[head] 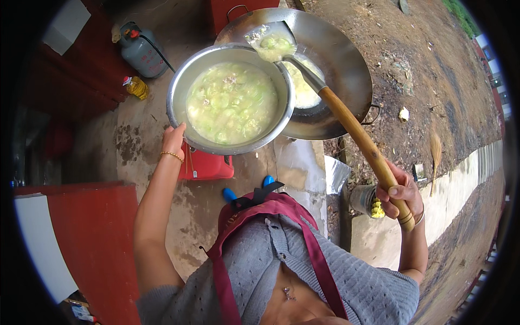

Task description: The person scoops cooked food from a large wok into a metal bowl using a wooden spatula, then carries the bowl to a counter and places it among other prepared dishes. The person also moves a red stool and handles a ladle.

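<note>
My left hand (pixel 174 141) grips the near-left rim of a large metal basin (pixel 177 87). Pale green soup (pixel 231 103) with sliced vegetable and small whitish bits fills much of it. With my right hand (pixel 402 191) I hold the long wooden handle of a wok spatula (pixel 345 107). Its broad metal blade, loaded with soup and vegetable slices (pixel 276 42), is at the basin's far-right rim, over the wok. Behind and to the right, the big steel wok (pixel 349 61) holds a shallow pool of pale soup (pixel 304 89). The basin hides part of the wok.
A grey gas cylinder (pixel 145 57) with a hose and a bottle of yellow oil (pixel 137 88) stand at left. Below the basin is a red plastic container (pixel 211 164). A bucket (pixel 361 199) with something yellow is near my right hand; a straw broom (pixel 435 152) lies farther right.
</note>
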`<state>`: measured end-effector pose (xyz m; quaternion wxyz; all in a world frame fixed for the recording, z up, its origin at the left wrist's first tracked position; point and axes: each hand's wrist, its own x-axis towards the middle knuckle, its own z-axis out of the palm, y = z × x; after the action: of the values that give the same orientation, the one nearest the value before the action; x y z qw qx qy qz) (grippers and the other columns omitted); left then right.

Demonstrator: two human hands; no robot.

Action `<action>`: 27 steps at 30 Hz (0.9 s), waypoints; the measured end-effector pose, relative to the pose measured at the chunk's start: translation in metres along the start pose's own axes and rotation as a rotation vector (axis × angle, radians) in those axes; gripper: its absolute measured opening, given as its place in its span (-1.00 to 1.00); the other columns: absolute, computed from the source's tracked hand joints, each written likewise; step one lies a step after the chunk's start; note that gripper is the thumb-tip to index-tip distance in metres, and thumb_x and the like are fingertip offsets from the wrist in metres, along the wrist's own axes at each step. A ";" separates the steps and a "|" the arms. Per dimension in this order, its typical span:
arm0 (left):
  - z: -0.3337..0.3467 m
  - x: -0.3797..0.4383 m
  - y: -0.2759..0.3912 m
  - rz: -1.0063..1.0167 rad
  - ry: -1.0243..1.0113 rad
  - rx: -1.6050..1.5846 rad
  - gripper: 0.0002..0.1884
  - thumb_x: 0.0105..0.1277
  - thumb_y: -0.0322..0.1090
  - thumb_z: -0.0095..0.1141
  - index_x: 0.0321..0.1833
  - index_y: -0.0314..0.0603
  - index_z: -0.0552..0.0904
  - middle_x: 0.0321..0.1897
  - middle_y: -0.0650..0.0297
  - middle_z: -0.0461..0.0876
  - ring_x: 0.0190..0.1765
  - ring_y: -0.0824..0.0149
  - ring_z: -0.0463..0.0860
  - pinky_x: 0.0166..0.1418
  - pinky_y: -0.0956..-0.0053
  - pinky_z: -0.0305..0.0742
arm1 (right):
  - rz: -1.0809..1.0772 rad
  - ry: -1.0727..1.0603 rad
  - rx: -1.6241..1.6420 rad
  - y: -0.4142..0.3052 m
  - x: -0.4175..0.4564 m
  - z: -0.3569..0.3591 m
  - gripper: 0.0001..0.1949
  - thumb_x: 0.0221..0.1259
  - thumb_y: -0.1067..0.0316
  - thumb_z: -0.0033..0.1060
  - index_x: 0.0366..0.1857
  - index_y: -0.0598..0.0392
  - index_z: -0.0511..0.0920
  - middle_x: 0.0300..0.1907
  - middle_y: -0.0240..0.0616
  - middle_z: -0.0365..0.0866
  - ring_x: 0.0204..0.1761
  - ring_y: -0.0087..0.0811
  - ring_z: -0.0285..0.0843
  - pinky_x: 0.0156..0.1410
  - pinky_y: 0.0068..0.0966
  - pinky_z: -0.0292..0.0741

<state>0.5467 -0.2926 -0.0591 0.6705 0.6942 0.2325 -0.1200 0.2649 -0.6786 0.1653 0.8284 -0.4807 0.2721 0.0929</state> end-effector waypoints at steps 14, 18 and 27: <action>0.000 0.002 -0.002 0.002 -0.008 -0.006 -0.83 0.18 -0.32 0.11 -0.24 -0.22 0.50 -0.40 0.32 0.50 -0.38 0.46 0.44 -0.34 0.55 0.29 | -0.382 0.030 -1.531 0.020 -0.008 0.010 -0.24 -0.20 0.57 0.16 0.28 0.19 0.16 -0.36 0.02 0.54 -0.44 -0.12 0.54 -0.22 -0.52 0.47; -0.004 0.003 -0.003 0.021 0.014 0.027 -0.87 0.17 -0.28 0.13 -0.34 -0.13 0.50 -0.53 0.40 0.47 -0.53 0.52 0.42 -0.53 0.60 0.27 | -0.570 0.199 -1.396 0.030 0.008 -0.001 -0.25 -0.19 0.58 0.14 0.28 0.16 0.17 -0.36 0.04 0.55 -0.43 -0.17 0.57 -0.25 -0.48 0.46; 0.004 -0.004 0.005 -0.026 0.025 0.043 -0.86 0.21 -0.27 0.10 -0.36 -0.14 0.45 -0.57 0.40 0.41 -0.57 0.50 0.37 -0.55 0.59 0.27 | 0.116 0.200 -0.444 -0.005 0.064 -0.084 -0.41 -0.03 0.48 0.07 0.20 0.25 0.23 -0.58 -0.32 0.43 -0.71 -0.58 0.36 -0.64 -0.67 0.32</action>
<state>0.5458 -0.2973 -0.0530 0.6509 0.7069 0.2472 -0.1248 0.2898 -0.7594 0.1019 0.6649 -0.6413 0.3525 0.1498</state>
